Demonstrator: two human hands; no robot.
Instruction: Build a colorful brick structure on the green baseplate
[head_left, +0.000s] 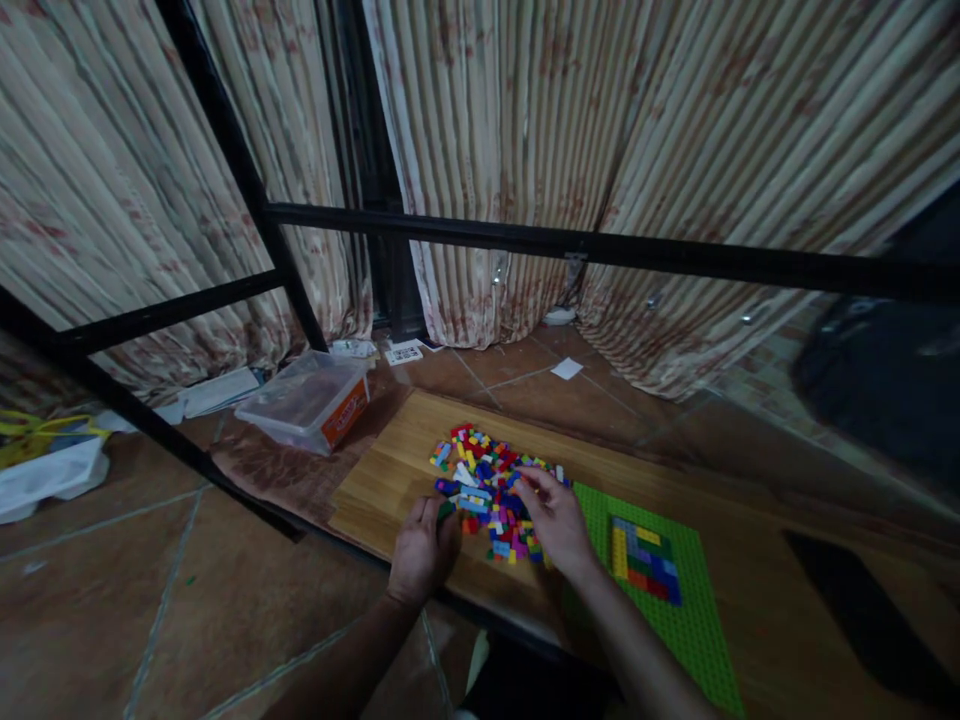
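A loose heap of small toy building bricks in many colours lies on the wooden board. At its near left edge, my left hand is closed, with a dark green brick showing at the fingertips. My right hand reaches over the heap's right side, thumb and forefinger pinched together at the bricks; what they hold is too small to make out. Just right of that hand is a green baseplate, partly covered by my right forearm. A rectangular block of joined multicoloured bricks sits on it.
A clear plastic box with an orange label stands left of the wooden board. A black metal frame crosses in front of the curtains. A dark flat object lies on the right. White paper is on the tiled floor.
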